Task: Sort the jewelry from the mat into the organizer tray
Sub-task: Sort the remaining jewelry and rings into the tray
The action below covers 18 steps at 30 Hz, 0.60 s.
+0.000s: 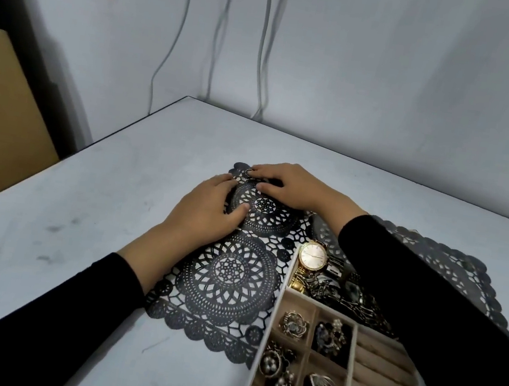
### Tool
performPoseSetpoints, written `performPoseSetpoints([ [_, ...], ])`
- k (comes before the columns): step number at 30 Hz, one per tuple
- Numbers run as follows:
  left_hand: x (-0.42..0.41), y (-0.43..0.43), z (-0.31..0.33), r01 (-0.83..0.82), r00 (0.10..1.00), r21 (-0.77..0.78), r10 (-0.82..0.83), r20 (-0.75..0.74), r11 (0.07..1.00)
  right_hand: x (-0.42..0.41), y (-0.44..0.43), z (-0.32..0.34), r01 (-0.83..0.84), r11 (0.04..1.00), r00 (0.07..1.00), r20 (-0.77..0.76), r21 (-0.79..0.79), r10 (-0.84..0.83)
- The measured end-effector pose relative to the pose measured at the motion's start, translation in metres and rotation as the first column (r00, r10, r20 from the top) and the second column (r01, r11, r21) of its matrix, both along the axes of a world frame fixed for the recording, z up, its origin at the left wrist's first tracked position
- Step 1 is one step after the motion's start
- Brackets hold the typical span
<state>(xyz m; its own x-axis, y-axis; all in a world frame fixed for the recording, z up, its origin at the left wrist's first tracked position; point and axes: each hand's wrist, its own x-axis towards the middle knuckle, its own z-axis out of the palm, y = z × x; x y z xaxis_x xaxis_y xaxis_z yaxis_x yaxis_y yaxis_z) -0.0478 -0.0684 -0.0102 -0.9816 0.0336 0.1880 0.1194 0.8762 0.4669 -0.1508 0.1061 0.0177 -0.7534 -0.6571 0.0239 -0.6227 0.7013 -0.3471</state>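
Head view: right hand (pixel 290 186), fingers (pixel 266 171) extended, touches ring (pixel 248 172); left hand (pixel 211 208) flat on mat (pixel 232 274).

The mat (pixel 231 281) is black lace in round medallions on a pale grey table (pixel 82 201). The tray (pixel 275 313) is beige inside, white-rimmed; the watch (pixel 313 255) gold.

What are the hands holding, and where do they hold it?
The left hand lies flat on the mat, holding nothing. The right hand touches a small ring with its fingertips; whether it pinches it cannot be told.
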Motion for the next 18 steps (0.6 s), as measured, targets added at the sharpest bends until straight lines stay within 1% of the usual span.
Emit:
performPoseSetpoints([
  [3, 0.000, 0.000, 0.000, -0.004, 1.000, 0.002, 0.004, 0.003, 1.000, -0.001, 0.004, -0.001, 0.026, 0.997, 0.999, 0.021, -0.069, -0.024],
  [6, -0.001, 0.001, 0.000, -0.003, 1.000, 0.006, 0.003, 0.001, 1.000, 0.000, 0.010, 0.000, 0.092, 0.970, 0.995, 0.066, -0.224, -0.079],
  [8, -0.001, 0.001, -0.001, 0.007, 1.000, 0.014, -0.007, -0.001, 1.000, 0.001, 0.011, 0.000, 0.123, 0.952, 0.992, 0.070, -0.281, -0.108],
  [12, -0.002, 0.000, -0.001, 0.037, 0.999, 0.028, -0.037, 0.000, 0.999, -0.001, 0.007, -0.004, 0.140, 0.946, 0.990, 0.063, -0.293, -0.127],
  [16, 0.000, -0.001, 0.000, 0.081, 0.997, 0.070, -0.080, -0.020, 0.994, -0.003, 0.002, -0.007, 0.131, 0.958, 0.991, 0.032, -0.254, -0.127],
  [18, 0.001, 0.000, 0.001, 0.102, 0.995, 0.058, -0.101, -0.020, 0.993, -0.003, 0.002, -0.005, 0.135, 0.962, 0.991, 0.036, -0.237, -0.130],
])
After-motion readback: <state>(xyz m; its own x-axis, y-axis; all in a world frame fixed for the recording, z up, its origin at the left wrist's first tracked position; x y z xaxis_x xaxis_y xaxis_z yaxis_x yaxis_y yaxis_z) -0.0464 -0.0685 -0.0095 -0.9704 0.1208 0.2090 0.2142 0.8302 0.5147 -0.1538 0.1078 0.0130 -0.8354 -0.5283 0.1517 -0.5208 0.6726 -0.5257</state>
